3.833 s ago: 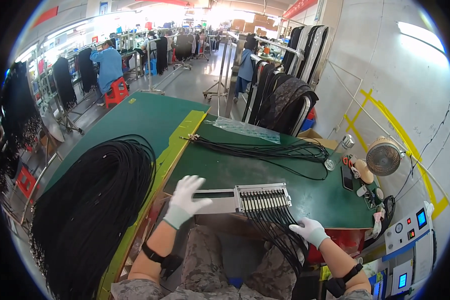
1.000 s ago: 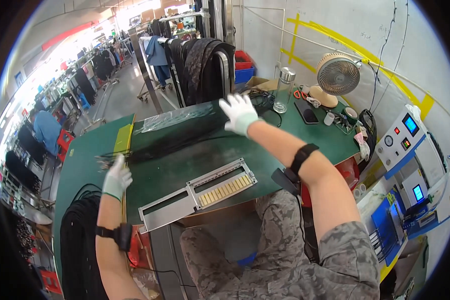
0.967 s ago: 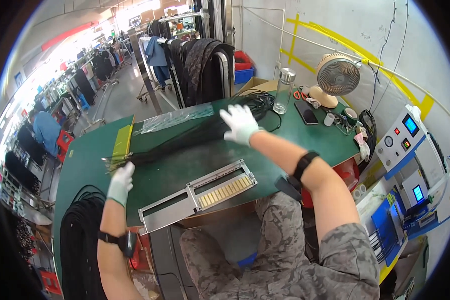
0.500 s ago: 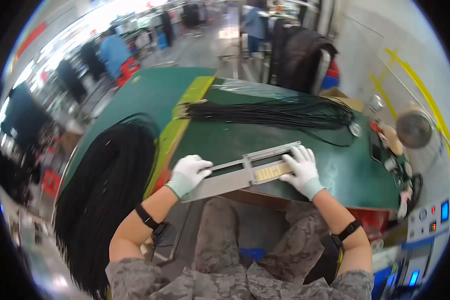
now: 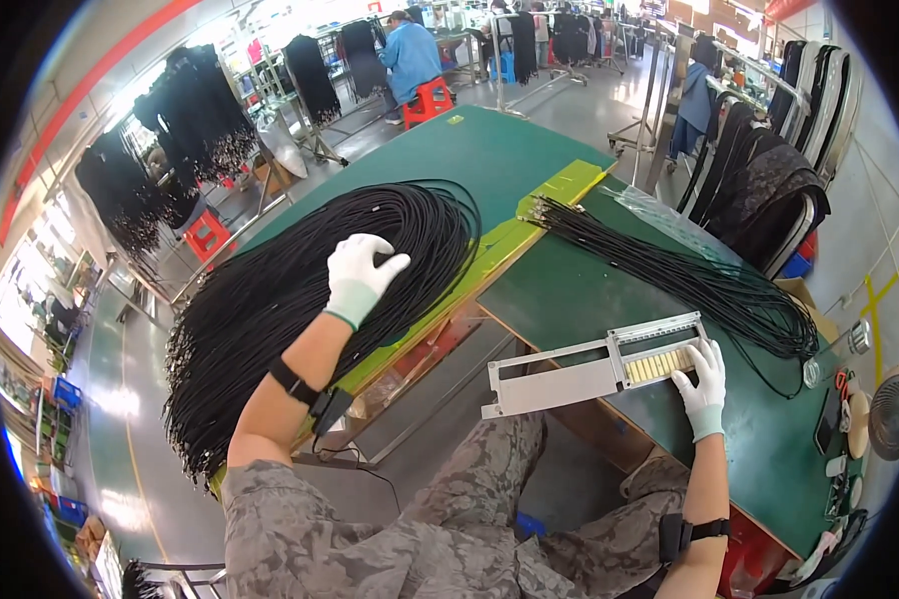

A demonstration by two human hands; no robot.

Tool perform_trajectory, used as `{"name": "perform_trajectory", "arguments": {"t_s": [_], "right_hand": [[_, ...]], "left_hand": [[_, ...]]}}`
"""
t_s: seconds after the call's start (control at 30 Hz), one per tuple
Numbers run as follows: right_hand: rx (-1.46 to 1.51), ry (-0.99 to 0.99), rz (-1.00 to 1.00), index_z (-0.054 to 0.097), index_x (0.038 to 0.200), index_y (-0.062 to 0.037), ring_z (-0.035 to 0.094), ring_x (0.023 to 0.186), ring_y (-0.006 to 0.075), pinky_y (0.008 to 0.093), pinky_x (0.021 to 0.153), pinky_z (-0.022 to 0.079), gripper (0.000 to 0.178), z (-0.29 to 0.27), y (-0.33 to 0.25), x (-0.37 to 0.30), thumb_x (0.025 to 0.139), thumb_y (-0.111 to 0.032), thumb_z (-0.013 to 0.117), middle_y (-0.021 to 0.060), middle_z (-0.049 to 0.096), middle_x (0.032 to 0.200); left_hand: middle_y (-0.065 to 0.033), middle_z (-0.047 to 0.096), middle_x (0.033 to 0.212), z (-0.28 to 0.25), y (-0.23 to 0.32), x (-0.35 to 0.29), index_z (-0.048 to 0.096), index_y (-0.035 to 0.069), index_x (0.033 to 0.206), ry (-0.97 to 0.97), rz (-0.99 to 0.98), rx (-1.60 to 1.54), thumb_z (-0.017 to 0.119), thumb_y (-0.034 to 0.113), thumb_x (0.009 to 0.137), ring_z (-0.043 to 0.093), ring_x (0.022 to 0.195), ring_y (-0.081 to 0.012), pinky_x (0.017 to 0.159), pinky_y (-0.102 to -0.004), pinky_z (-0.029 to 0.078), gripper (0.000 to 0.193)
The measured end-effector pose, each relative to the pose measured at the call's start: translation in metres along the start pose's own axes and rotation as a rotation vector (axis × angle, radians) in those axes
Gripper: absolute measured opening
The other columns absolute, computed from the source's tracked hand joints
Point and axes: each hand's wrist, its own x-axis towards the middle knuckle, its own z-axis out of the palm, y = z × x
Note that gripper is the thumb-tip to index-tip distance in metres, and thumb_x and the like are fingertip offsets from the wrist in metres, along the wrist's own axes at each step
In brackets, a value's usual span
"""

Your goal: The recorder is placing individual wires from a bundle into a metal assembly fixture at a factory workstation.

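Note:
My left hand [image 5: 363, 272], in a white glove, is over a large looped heap of black cables [image 5: 270, 299] on the left. Its thumb and fingers are apart with nothing visible between them; whether it touches the cables I cannot tell. My right hand [image 5: 705, 384], also gloved, grips the right end of a long grey metal frame [image 5: 559, 387]. A row of pale yellow blocks [image 5: 659, 366] sits in the frame's right part. The frame lies tilted across the near edge of the green table [image 5: 569, 290], its left end jutting past it.
A straighter bundle of black cables [image 5: 669, 265] lies beyond the frame. A yellow-green strip [image 5: 479, 262] runs along the table joint. A phone [image 5: 827, 419] and a small fan [image 5: 891, 417] are on the right. Farther off, a person in blue [image 5: 410, 58] sits on a red stool [image 5: 429, 102].
My left hand has let go of the frame's left end and moved left over the cable heap. My right hand still holds the frame. The view has turned left.

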Motion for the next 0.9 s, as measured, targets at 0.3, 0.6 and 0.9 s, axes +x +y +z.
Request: {"name": "perform_trajectory", "arguments": {"t_s": [0.3,0.6,0.9], "right_hand": [[0.101,0.035,0.021,0.065,0.114,-0.0068,0.04,0.132,0.0355,0.0433,0.109,0.034,0.043,0.001,0.001,0.0,0.074,-0.021,0.073,0.0147,0.055,0.132],[0.214,0.05,0.026,0.066,0.11,-0.0046,0.043,0.13,0.0347,0.0416,0.108,0.034,0.035,-0.001,0.006,0.001,0.077,-0.015,0.068,0.0146,0.057,0.129],[0.19,0.047,0.02,0.067,0.109,-0.0036,0.044,0.13,0.0331,0.0402,0.108,0.034,0.03,0.001,0.01,0.001,0.08,-0.012,0.065,0.0139,0.059,0.127]], "left_hand": [[-0.0114,0.067,0.084,0.06,-0.034,0.054,0.067,0.009,0.09,0.014,-0.207,0.225,0.071,0.055,0.075,0.063,0.079,-0.0315,0.074,-0.0392,0.05,0.049],[-0.0103,0.068,0.087,0.051,-0.058,0.049,0.062,0.005,0.093,-0.007,-0.605,-1.092,0.066,0.03,0.089,0.065,0.074,-0.0215,0.066,-0.0294,0.052,0.026],[-0.0169,0.068,0.097,0.047,-0.046,0.032,0.054,0.001,0.107,0.076,-0.673,-1.59,0.056,0.014,0.095,0.067,0.078,-0.0249,0.067,-0.0349,0.058,0.018]]}}
